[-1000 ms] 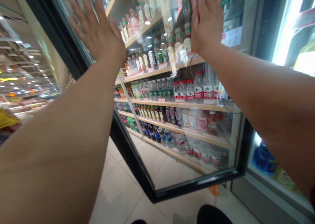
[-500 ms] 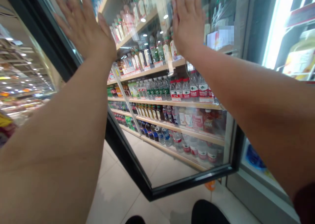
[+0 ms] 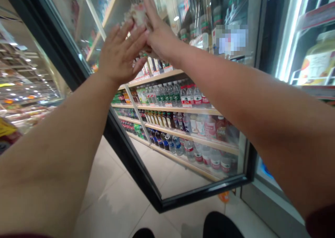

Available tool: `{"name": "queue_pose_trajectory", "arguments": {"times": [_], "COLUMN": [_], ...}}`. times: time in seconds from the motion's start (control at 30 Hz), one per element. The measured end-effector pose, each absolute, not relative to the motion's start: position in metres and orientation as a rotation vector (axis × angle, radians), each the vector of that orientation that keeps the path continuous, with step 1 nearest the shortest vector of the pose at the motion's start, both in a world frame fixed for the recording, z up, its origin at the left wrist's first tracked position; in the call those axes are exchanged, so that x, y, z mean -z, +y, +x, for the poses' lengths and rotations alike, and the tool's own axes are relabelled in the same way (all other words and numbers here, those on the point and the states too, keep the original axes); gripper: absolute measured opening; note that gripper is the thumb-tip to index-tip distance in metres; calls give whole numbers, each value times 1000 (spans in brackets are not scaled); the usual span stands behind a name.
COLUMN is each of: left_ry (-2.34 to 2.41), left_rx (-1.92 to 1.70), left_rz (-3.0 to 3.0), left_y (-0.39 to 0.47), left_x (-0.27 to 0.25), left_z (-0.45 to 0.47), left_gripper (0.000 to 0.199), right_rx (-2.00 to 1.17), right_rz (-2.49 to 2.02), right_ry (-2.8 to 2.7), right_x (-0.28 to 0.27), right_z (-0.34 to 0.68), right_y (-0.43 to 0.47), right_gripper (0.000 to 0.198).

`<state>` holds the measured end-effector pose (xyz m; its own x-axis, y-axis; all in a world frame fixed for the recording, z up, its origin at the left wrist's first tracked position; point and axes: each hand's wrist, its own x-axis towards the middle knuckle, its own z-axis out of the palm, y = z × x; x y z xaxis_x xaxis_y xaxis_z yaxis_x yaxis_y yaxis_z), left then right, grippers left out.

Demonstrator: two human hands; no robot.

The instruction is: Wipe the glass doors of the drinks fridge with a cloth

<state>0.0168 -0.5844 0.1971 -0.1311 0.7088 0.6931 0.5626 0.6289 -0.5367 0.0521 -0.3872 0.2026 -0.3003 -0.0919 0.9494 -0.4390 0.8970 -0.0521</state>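
Before me stands a glass door (image 3: 183,182) in a black frame, swung open. My left hand (image 3: 121,53) lies near the upper part of the glass, fingers spread and holding nothing that I can see. Just right of it, my right hand (image 3: 161,34) is tilted on edge, its fingers pointing up and partly out of view. A crumpled whitish cloth (image 3: 138,14) with a pinkish patch bunches against the glass under my right hand, close to my left fingertips. My right palm hides part of it.
Behind the glass, wooden shelves (image 3: 180,109) carry rows of bottled drinks. A lit cooler (image 3: 311,56) with bottles is at the right. Tiled floor (image 3: 112,182) and a dark shoe (image 3: 222,225) show below. A yellow-red package (image 3: 7,135) sits at the left edge.
My right hand has swept left across the glass and turned on edge, bringing the cloth into view. My left hand has shifted right and slightly down, so both hands are close together.
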Motion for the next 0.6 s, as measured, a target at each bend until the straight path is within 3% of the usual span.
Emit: {"name": "queue_pose_trajectory", "arguments": {"times": [0.1,0.23,0.43,0.53,0.6], "left_ry": [-1750,-1671,-1785,-1839,-1827], "left_rx": [-129,83,92,-5,114], "left_rz": [-1010,-829,-590,-522,-350], "left_y": [-580,-542,-469,-467,-474], "left_x": [-193,-181,-169,-195,-220], "left_z": [19,15,27,33,32], "left_gripper": [62,50,66,62,61], "right_rx": [-309,-233,-222,-192,-225], "right_rz": [335,257,244,265,276], "right_ry": [-1760,-1800,-1672,-1636,-1637], "right_x": [-183,-148,-136,-137,-138], "right_z": [46,29,19,21,21], "right_y": [-336,-273,-267,-270,-269], "right_gripper": [82,70,65,66,64]}}
